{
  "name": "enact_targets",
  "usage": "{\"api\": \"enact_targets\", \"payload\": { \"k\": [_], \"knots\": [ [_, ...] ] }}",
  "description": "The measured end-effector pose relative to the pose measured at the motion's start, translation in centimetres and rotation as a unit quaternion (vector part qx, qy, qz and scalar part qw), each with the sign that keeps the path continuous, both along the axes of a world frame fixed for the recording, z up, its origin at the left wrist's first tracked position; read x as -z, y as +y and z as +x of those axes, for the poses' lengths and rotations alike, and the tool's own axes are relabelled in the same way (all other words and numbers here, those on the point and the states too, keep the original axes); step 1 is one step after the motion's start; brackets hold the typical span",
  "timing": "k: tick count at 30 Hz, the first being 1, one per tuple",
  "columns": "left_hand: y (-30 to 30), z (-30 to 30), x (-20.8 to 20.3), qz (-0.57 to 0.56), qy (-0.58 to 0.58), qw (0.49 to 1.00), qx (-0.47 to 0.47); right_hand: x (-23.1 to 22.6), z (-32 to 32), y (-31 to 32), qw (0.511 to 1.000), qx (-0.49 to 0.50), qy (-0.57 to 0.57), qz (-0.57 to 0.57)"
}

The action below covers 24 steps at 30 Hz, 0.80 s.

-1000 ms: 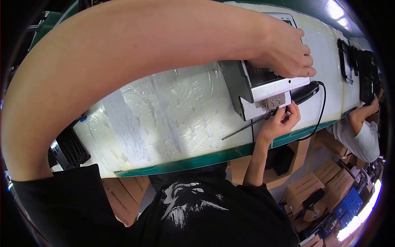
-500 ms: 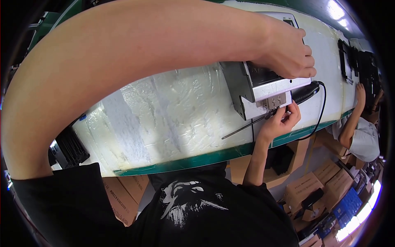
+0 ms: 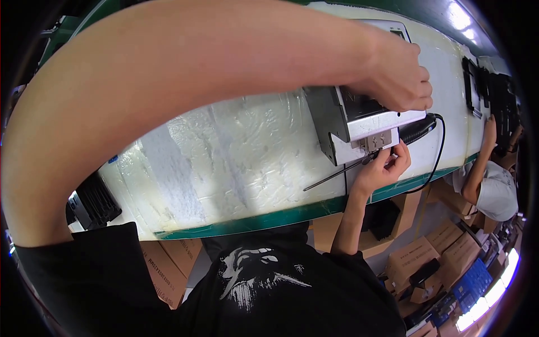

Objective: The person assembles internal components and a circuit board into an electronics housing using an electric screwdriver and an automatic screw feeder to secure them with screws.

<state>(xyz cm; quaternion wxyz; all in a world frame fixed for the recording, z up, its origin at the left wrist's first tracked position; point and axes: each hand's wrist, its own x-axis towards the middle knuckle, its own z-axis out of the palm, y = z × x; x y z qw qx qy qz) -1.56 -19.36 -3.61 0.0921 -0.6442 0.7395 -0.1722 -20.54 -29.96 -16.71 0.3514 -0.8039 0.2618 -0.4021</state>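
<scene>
A grey metal device (image 3: 331, 121), boxlike with a dark inner face, stands on the work table. My left hand (image 3: 401, 76) reaches across from the left over its top, fingers curled over the far right edge. A small metal bracket with screws (image 3: 378, 140) sits at the device's near side. Right beside the bracket, my right hand (image 3: 382, 171) is closed in a pinch at its lower edge; whatever is between the fingertips is hidden. A black electric screwdriver (image 3: 416, 130) lies behind that hand, and a thin dark shaft (image 3: 331, 178) runs out left of it over the table.
The white film-covered table (image 3: 236, 163) has a green front edge (image 3: 252, 221). A black cable (image 3: 443, 151) loops down from the screwdriver. Black parts (image 3: 98, 202) sit at the left, black frames (image 3: 473, 87) at the far right. Another person's arm (image 3: 482, 163) and cardboard boxes (image 3: 415, 261) are at right.
The device and my left hand have shifted very slightly to the right and toward me. My right hand stays pinched at the bracket.
</scene>
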Motion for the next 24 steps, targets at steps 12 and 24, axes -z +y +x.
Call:
{"api": "enact_targets", "payload": {
  "k": [12,24],
  "knots": [
    [6.5,1.3,-4.2,0.027,0.624,0.694,-0.358,-1.3,-1.0,0.4,0.984,-0.165,-0.018,-0.061],
    [7.4,0.2,0.9,-0.223,0.615,0.681,-0.328,-3.9,4.4,4.3,0.963,-0.066,-0.091,0.246]
  ]
}}
